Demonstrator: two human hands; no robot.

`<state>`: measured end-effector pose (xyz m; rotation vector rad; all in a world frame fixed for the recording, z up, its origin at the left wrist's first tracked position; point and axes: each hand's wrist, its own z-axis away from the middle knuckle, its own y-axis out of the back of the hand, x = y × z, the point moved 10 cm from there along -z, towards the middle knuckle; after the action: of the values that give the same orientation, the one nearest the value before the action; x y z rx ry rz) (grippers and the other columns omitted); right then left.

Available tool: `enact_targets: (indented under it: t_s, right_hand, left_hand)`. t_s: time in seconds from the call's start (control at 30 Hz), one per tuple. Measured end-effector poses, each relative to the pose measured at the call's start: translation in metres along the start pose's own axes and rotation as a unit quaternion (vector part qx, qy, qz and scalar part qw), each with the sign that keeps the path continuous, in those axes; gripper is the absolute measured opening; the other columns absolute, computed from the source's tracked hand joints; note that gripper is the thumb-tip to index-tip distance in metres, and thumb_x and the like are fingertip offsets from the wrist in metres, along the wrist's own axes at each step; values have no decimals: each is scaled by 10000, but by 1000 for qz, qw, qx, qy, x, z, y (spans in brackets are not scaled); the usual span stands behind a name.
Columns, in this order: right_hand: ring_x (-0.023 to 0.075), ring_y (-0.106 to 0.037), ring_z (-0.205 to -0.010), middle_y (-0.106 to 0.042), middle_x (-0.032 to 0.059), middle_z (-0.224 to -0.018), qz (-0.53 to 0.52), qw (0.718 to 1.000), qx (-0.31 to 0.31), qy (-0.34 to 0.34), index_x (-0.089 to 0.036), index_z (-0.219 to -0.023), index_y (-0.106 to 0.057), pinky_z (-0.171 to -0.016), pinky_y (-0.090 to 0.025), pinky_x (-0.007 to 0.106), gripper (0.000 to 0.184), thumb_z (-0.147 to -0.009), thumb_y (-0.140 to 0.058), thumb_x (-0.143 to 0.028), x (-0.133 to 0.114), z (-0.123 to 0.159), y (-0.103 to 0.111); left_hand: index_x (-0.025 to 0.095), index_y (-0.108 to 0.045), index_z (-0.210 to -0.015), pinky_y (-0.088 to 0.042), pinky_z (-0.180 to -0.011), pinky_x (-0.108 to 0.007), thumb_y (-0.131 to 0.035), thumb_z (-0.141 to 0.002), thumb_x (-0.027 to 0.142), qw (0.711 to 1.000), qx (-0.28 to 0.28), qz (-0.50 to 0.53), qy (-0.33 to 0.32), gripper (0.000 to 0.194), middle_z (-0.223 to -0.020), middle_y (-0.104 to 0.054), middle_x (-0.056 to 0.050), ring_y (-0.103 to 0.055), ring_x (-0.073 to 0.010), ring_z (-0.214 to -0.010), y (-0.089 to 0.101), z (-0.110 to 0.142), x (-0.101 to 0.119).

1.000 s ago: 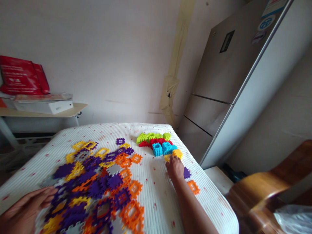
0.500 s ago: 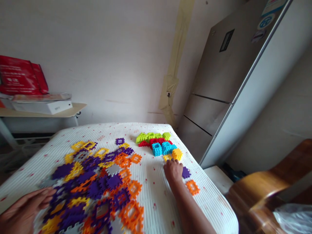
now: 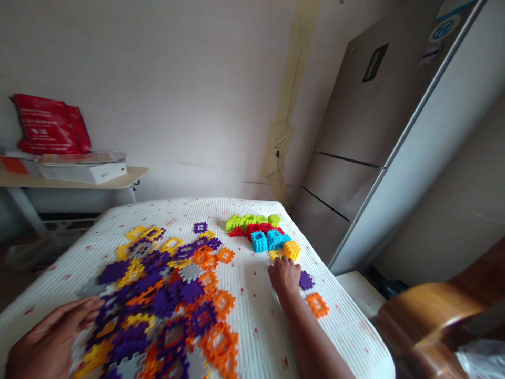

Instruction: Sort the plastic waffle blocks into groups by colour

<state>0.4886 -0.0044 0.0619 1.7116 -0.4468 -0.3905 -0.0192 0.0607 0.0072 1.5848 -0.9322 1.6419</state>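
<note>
Dotted cloth [image 3: 256,310], half-curled hands [image 3: 284,276] beside toothed pieces [image 3: 192,291]

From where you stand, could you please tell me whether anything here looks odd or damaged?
The tape on the wall looks odd: it runs unevenly down around the socket, like a makeshift patch. No clear damage shows on the jumbled pieces.

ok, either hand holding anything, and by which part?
Left hand: no piece visible in it. Right hand, near yellow stack: fingertips hidden, can't tell.

Right hand [image 3: 284,276] just beside yellow stack [image 3: 292,250] — left hand [image 3: 51,334] near loose pieces [image 3: 161,302].
</note>
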Motion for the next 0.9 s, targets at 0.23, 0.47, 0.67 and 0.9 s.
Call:
enact_targets:
  t_s: [0.23,0.47,0.67,0.9]
  right_hand:
    - [207,-611,-857,-670,90,-881,-33,996,62,64,-165,-862,-675,-716,-351,306,210,-870,-468,-194,-16,3,17]
    - [152,-611,-889,-680,40,-945,-143,962,42,228,-207,-952,-681,-745,-380,228,265,-851,-451,-122,-105,2,25]
    - [169,-633,-968,-687,56,-1064,-174,966,-30,190,-238,-1119,-638,-774,-429,241,334,-901,-398,-156,-182,-48,22]
    - [252,-610,-1038,-668,145,-1085,-145,978,-88,125,-147,-1114,-603,-775,-463,325,306,-832,-555,-254,-234,-78,-5]
  left_hand:
    - [188,-667,-678,-460,-596,-259,-755,-450,330,999,-16,39,19,282,-638,-682,18,-581,-149,-641,-4,10,5]
    - [166,-679,-714,-474,-593,-278,-731,-507,357,999,-30,28,6,286,-653,-692,-17,-604,-171,-645,-5,10,8]
    - [171,-672,-719,-475,-574,-272,-717,-528,406,999,-24,26,-2,306,-655,-684,-14,-600,-164,-623,-3,7,5]
    - [180,-682,-725,-476,-592,-277,-731,-517,458,999,-32,19,4,351,-663,-697,-15,-608,-178,-647,-4,2,0]
